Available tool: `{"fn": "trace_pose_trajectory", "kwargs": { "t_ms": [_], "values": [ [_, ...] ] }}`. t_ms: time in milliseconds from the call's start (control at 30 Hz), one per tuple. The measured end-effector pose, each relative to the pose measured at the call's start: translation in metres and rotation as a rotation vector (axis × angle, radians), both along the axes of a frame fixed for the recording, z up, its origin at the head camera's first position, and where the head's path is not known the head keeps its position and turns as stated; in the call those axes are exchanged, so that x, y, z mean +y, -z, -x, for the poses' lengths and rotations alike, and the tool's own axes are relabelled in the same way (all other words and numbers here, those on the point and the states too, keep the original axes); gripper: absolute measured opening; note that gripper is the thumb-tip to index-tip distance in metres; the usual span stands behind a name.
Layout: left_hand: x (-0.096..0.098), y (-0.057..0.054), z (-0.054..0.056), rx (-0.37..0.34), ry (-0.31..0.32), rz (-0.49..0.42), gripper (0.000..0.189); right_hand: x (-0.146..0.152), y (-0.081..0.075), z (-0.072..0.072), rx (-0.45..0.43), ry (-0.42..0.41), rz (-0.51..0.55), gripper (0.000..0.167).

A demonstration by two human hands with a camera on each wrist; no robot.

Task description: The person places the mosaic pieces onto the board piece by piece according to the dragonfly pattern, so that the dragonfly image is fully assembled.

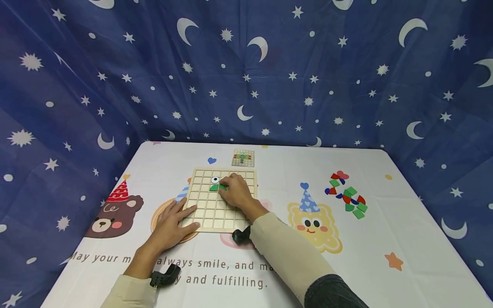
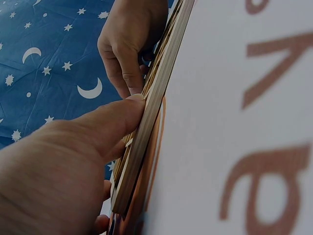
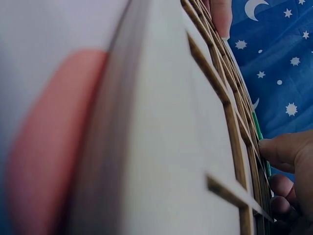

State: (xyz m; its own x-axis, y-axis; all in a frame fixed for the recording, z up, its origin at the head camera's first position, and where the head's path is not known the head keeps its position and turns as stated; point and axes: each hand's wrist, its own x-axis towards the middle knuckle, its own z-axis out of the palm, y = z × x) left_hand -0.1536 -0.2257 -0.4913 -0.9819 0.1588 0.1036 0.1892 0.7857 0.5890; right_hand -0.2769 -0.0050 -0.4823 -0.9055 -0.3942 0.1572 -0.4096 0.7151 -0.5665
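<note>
A pale wooden grid board (image 1: 209,212) lies on the table with a round eye tile (image 1: 215,180) and a green tile (image 1: 213,188) set in its upper cells. My left hand (image 1: 172,224) rests with spread fingers on the board's left and lower left edge; its thumb (image 2: 115,117) presses the rim in the left wrist view. Over the upper middle cells, my right hand (image 1: 237,192) has bent fingers and pinches another green tile (image 1: 222,187) at the thumb tip. That tile's edge (image 3: 257,125) shows by the thumb in the right wrist view. Fingers partly hide a second eye tile.
Behind the board lies a small picture card (image 1: 243,158) with a coloured figure on a grid. Loose red, green and blue tiles (image 1: 350,191) are scattered at the right. A printed white cloth (image 1: 385,231) covers the table, and a blue starry curtain (image 1: 277,102) hangs behind.
</note>
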Motion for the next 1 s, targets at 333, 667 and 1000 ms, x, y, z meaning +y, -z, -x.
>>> {"fn": "trace_pose_trajectory", "kwargs": {
  "t_ms": [333,667,1000],
  "values": [
    [0.000,0.001,-0.001,0.033,0.002,-0.005,0.059,0.003,-0.005,-0.001,-0.019,-0.027,0.040,0.030],
    [-0.001,0.000,0.000,0.022,-0.002,-0.003,0.061,0.017,-0.033,-0.005,-0.061,-0.055,0.189,0.031],
    [-0.001,0.003,0.001,0.021,0.000,-0.003,0.061,0.048,-0.076,-0.027,0.079,-0.095,0.324,0.029]
  ]
}}
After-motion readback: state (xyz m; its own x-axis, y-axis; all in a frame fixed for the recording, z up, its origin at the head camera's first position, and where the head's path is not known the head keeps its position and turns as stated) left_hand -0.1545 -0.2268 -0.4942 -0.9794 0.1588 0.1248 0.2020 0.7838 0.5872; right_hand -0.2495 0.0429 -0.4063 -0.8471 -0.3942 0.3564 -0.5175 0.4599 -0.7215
